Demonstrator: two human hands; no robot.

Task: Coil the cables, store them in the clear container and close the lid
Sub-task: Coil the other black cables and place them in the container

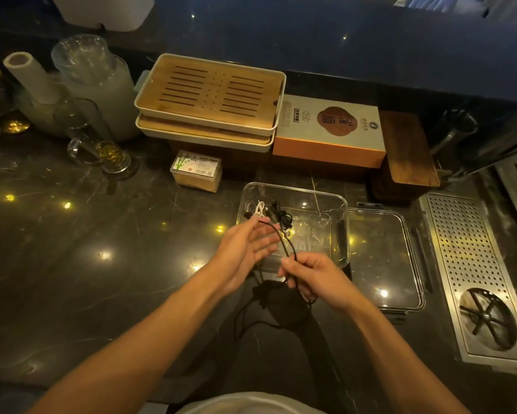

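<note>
Cables: one black cable pinched in the right hand, looping over the spread-fingered left hand at the clear container's six o'clock, may tangle if slack slips.

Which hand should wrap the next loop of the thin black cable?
Left hand: it is open and free beside the thin black cable, while the right hand already pinches it.

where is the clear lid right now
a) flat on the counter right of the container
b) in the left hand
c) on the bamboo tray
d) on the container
a: the lid lies flat on the counter just right of the open container, while both hands work a black cable.
</note>
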